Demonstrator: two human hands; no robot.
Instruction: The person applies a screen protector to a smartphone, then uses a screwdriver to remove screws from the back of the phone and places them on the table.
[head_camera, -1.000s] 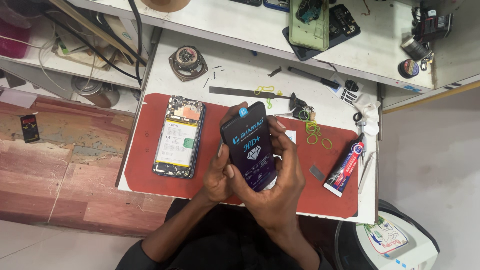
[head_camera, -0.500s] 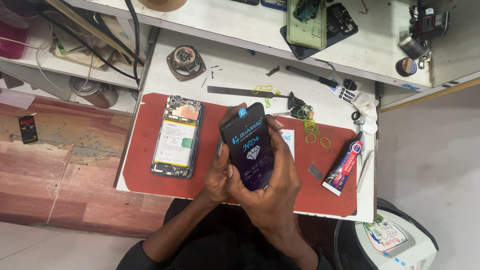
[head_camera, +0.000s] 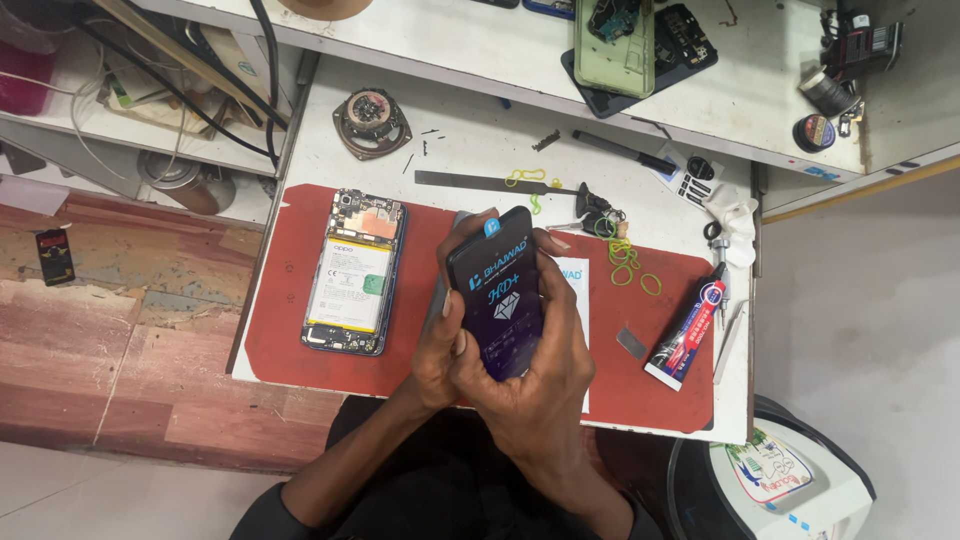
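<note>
A glossy black phone screen (head_camera: 497, 292), flat and rectangular with rounded corners, is held up over the red mat (head_camera: 290, 330) by both hands. It's gripped along its left edge by the left hand (head_camera: 440, 345), fingers curled tight round it, and cradled from the right and below by the right hand (head_camera: 535, 375), fingers closed on the long edge. Just left, an opened phone (head_camera: 355, 270) is laid flat on the mat, its back off and pale battery showing. A tube of glue (head_camera: 686, 335) is parked near the mat's right edge, with thin yellow rubber bands (head_camera: 628, 262) scattered above. Bare mat is left between the opened phone and the hands; the white bench (head_camera: 470, 150) behind is cluttered.
</note>
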